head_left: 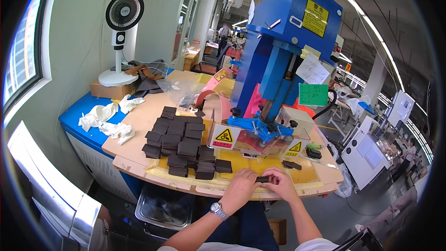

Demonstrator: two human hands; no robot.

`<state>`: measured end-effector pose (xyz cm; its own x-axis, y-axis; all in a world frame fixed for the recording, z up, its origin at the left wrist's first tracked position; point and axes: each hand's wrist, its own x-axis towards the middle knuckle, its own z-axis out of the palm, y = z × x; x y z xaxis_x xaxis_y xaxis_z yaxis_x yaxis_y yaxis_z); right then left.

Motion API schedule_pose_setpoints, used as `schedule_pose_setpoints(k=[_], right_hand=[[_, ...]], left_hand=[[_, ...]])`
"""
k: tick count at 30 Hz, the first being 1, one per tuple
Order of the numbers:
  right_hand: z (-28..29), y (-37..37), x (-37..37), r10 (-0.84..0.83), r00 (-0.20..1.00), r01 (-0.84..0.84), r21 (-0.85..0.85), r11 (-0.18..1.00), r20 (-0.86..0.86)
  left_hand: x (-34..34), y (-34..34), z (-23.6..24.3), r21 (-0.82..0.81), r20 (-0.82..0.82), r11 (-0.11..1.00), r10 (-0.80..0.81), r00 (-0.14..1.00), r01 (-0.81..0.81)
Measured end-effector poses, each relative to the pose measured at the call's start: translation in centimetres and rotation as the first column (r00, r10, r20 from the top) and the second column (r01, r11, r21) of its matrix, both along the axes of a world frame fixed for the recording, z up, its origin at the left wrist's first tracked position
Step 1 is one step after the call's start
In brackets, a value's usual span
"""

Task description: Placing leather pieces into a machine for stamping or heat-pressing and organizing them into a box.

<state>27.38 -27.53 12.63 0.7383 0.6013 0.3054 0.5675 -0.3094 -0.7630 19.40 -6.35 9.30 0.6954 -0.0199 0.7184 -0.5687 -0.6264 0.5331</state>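
Both my hands meet at the front edge of the wooden worktable (134, 155). Between them is a small stack of dark square pieces (262, 179), seen edge-on. My left hand (240, 187), with a metal watch on its wrist, has its fingers closed on the stack's left end. My right hand (280, 184) pinches the other end with thumb and fingers. To the left, several piles of matching dark brown pieces (187, 147) stand close together. A few loose dark pieces (291, 164) lie just beyond my right hand.
A blue press machine (278, 65) with clear guards rises behind my hands. At the right lie a black object (313, 153) and a metal ruler (320, 161). A white fan (118, 78) and crumpled white cloths (100, 115) are at the left. Below is a metal tray (165, 204).
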Motion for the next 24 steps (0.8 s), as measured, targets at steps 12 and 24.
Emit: schedule_pose_setpoints(k=[12, 24], right_hand=[[-0.9, -1.5, -7.7, -0.163, 0.785, 0.449, -0.369, 0.814, 0.597], [-11.6, -6.5, -13.5, 0.103, 0.930, 0.061, -0.425, 0.903, 0.352]], left_hand=[[-0.1, 0.0, 0.2, -0.025, -0.031, 0.999, 0.020, 0.999, -0.020], [0.1, -0.1, 0.0, 0.008, 0.000, 0.999, 0.053, 0.999, -0.053]])
